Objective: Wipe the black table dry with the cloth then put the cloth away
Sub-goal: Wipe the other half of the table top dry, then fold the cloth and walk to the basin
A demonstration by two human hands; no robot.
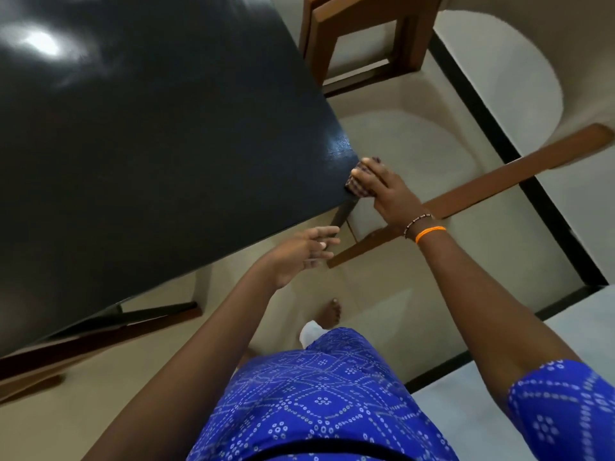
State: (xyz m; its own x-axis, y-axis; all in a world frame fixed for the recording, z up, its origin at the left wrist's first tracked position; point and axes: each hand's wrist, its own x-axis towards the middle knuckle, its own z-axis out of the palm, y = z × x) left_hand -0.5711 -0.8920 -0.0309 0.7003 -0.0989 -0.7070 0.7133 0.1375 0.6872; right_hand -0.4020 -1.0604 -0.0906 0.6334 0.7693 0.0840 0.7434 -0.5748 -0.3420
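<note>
Around me: beige tiled floor with black border strip at two o'clock; wooden chair at twelve; ceiling light glare at ten.

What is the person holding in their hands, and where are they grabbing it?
The right hand holds a bunched checked cloth from on top, pressing it against the black table corner. The left hand holds nothing.

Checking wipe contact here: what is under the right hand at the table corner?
A bunched checked cloth sits under the right hand, pressed against the black table corner. The hand covers most of the cloth, so its full extent is hidden.
</note>
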